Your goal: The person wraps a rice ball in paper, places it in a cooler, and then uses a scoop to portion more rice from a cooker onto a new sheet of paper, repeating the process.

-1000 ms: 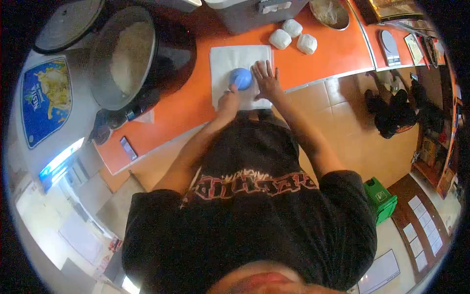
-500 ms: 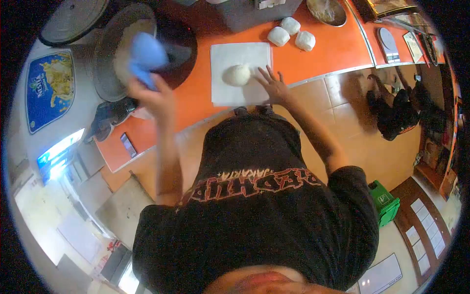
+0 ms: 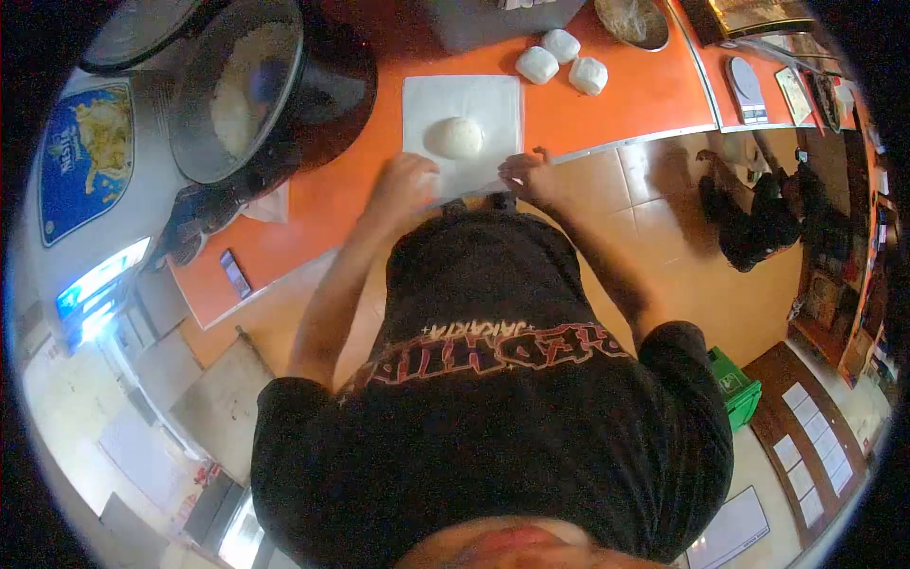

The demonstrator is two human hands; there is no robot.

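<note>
A mound of white rice [image 3: 460, 137] lies on a stack of white paper sheets [image 3: 427, 100] on the orange counter. At the lower left corner of the paper is my left hand [image 3: 406, 182], slightly blurred, its fingers closed on the edge. My right hand [image 3: 527, 177] has its fingers bunched on the lower right corner. The large round pot [image 3: 284, 119] to the left holds more rice [image 3: 237, 95].
Three white wrapped packets [image 3: 537, 65] sit beyond the paper, near a metal bowl [image 3: 654, 30]. A phone [image 3: 235, 273] lies at the counter's left end. A scale [image 3: 747, 87] stands at right. A person [image 3: 754, 213] is farther right.
My left hand has come from the pot to the paper and no longer holds the blue scoop. My right hand has moved down to the paper's corner, its spread fingers now drawn together.
</note>
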